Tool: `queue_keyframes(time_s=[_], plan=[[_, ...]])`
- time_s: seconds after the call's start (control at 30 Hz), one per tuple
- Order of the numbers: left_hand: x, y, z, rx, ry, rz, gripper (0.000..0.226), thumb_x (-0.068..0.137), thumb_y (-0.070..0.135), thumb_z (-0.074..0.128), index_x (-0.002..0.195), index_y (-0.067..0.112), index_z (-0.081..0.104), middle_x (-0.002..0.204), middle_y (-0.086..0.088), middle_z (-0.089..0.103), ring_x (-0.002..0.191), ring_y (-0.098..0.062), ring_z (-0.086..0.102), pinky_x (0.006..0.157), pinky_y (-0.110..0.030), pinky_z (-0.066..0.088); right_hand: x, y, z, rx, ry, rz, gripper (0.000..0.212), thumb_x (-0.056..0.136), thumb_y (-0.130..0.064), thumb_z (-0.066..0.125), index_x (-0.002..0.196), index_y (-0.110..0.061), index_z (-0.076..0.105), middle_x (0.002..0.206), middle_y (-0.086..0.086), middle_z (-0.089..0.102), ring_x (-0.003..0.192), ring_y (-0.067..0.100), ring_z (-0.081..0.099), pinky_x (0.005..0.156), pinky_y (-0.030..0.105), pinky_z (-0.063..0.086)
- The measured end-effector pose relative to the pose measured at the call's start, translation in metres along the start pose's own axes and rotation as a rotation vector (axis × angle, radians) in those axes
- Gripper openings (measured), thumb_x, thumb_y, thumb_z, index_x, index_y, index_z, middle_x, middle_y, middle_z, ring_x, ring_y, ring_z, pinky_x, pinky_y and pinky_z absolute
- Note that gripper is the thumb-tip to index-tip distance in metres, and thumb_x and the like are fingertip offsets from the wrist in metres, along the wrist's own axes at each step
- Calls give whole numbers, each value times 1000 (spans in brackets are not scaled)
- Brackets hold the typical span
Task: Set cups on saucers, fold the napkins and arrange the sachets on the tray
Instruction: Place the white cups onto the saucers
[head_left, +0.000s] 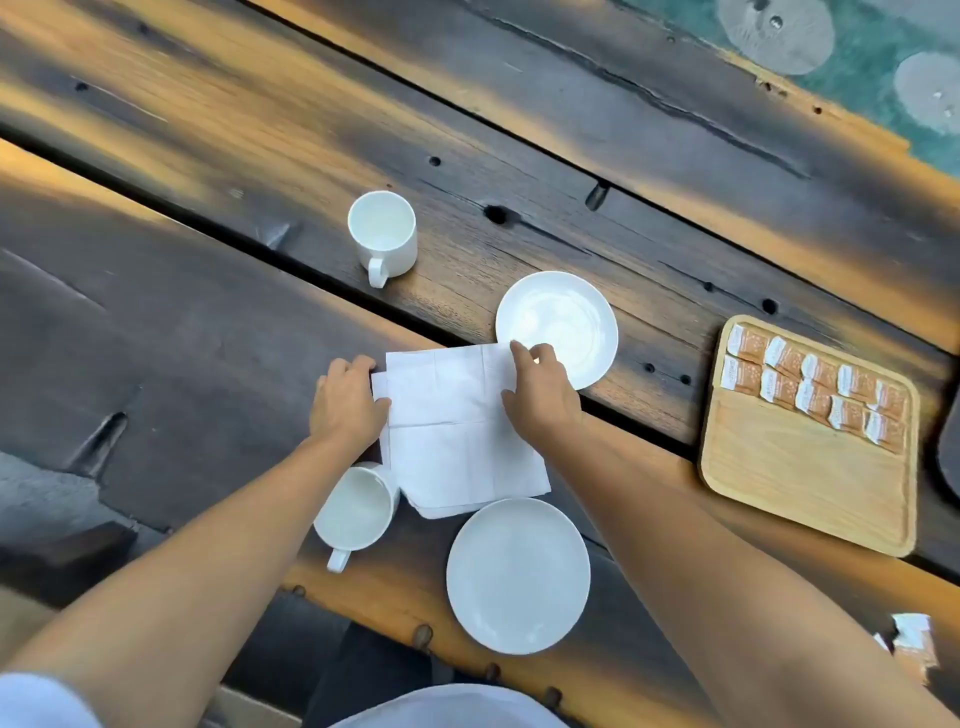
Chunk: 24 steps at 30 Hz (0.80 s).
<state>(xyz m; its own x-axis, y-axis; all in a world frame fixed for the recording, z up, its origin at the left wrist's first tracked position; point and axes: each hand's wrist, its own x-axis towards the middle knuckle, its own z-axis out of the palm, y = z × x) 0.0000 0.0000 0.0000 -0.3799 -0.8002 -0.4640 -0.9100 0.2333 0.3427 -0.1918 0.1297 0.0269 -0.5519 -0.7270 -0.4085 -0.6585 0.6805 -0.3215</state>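
Table (208, 338) of dark, scorched planks with amber streaks, filling the view. On its right side, wooden tray (810, 488), well apart from both hands, with plain wood showing over its near half.

At centre, white napkin (452, 415): lies flat on the planks, creased into quarters, with a second layer peeking out along the left and near edges. Just nearer than it, near saucer (518, 574), white, almost touching the napkin's near edge. Beyond the napkin's far right corner, far saucer (566, 322), its rim just beside that corner and partly hidden by the right hand.

Left hand (345, 400) at the napkin's far left corner, fingers curled over the edge and gripping it. Right hand (543, 392) at the far right corner, thumb on top of the paper, fingertips bent onto the corner and pinching it. Most of the napkin lies nearer than both grips.

Near cup (356, 509) upright beside the napkin's near left corner, partly under the left forearm, handle toward the person. Far cup (383, 234) upright on the planks, well beyond the left hand.

Sachets (815, 387), orange and white, in two rows of five across the tray's far end.
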Motion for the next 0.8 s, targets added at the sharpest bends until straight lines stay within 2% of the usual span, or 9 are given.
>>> queue_keyframes(time_s=[0.17, 0.23, 0.3, 0.37, 0.4, 0.5, 0.6, 0.7, 0.8], plan=[[11, 3, 9, -151, 38, -78, 54, 85, 30, 72, 132, 19, 47, 120, -8, 56, 108, -30, 57, 86, -42, 50, 10, 5, 6, 77, 63, 134, 71, 88, -22, 57, 149, -25, 20, 136, 5, 36, 113, 27, 45, 67, 36, 42], [16, 5, 11, -197, 61, -99, 56, 85, 33, 71, 134, 22, 44, 120, -8, 56, 108, -29, 57, 88, -43, 51, 15, 7, 7, 99, 70, 143, 68, 90, -24, 57, 149, -22, 23, 134, 6, 41, 118, 28, 44, 73, 38, 45], [20, 8, 11, -224, 84, -107, 53, 86, 34, 69, 133, 25, 45, 115, -7, 57, 105, -28, 57, 86, -42, 52, 19, 8, 6, 157, 75, 137, 60, 91, -23, 56, 146, -17, 31, 133, 7, 48, 122, 29, 45, 88, 43, 45], [24, 11, 12, -239, 106, -101, 46, 87, 34, 68, 128, 29, 48, 109, -6, 57, 99, -26, 57, 83, -39, 51, 22, 9, 7, 272, 78, 148, 52, 91, -19, 56, 141, -13, 40, 133, 8, 54, 123, 30, 48, 99, 43, 44], [26, 12, 12, -244, 117, -89, 42, 87, 33, 68, 125, 30, 51, 105, -4, 57, 95, -24, 56, 80, -37, 49, 22, 9, 8, 343, 85, 171, 48, 90, -16, 56, 137, -14, 45, 129, 8, 57, 121, 29, 51, 99, 43, 45], [32, 15, 14, -264, 129, -56, 27, 86, 28, 69, 110, 30, 57, 96, 0, 54, 88, -20, 55, 73, -33, 44, 24, 8, 9, 477, 123, 235, 24, 87, -12, 54, 110, -16, 57, 103, 1, 64, 97, 27, 60, 84, 40, 51], [37, 18, 10, -234, 107, -33, 9, 87, 24, 68, 87, 27, 60, 97, -2, 53, 89, -24, 58, 75, -34, 48, 26, 9, 10, 509, 165, 218, 9, 86, -11, 53, 92, -14, 58, 90, 1, 62, 82, 25, 57, 74, 37, 48], [37, 19, 4, -242, 80, 2, 10, 87, 23, 68, 80, 26, 61, 100, -2, 51, 97, -27, 57, 83, -35, 48, 24, 12, 8, 519, 170, 175, 12, 89, -17, 53, 86, -8, 60, 88, 7, 64, 81, 28, 57, 72, 37, 47], [34, 20, -4, -318, 80, 43, 8, 87, 22, 67, 81, 22, 62, 94, 1, 61, 96, -22, 57, 86, -33, 47, 20, 13, 4, 538, 191, 161, 22, 93, -24, 53, 83, -7, 62, 84, 6, 66, 76, 26, 57, 70, 35, 45]])
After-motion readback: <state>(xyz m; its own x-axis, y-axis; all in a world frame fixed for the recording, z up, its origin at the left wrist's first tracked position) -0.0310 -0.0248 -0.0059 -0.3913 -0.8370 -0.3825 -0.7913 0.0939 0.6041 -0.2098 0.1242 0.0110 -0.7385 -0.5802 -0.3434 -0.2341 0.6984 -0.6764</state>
